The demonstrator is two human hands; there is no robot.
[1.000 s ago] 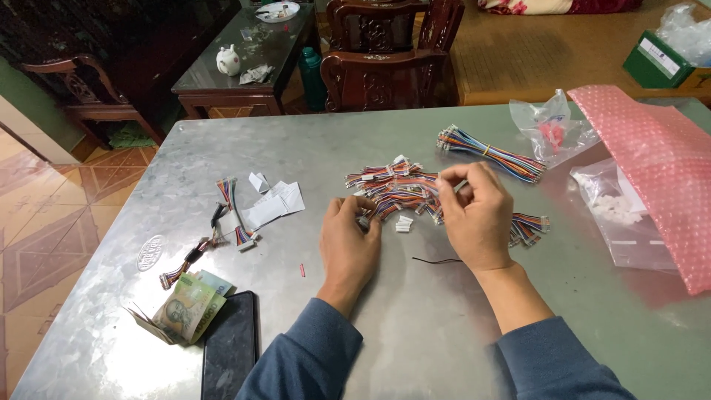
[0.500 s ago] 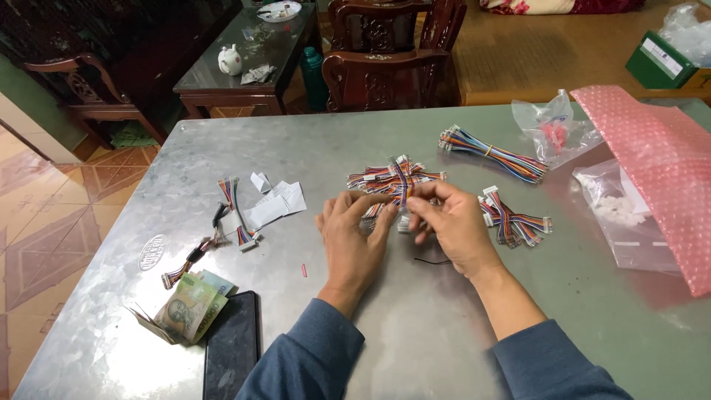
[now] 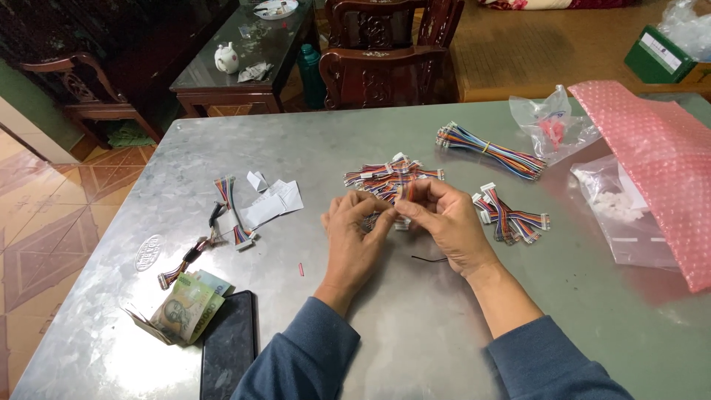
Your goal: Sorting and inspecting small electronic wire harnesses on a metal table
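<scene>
A dull, scuffed metal table [image 3: 415,326] is seen. Plastic-coated wires [image 3: 389,178], glossy clear bags [image 3: 552,122], pink bubble wrap [image 3: 659,163], paper banknotes [image 3: 185,307] and carved wooden chairs [image 3: 385,52] are shown.

You have two hands [image 3: 400,222] at work, four groups of coloured wire harnesses [image 3: 392,175] on the desk [image 3: 370,348], two clear bags [image 3: 552,122], one pink bubble sheet [image 3: 659,159], one phone [image 3: 228,344], and folded banknotes [image 3: 185,307].

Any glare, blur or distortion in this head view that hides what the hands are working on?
Head view: soft glare on the metal table, mostly at the near edge; mild wide-angle bowing at the table's edges; the left hand and right hand are reasonably sharp, but the small wire harness between the fingers is too small to resolve.
</scene>
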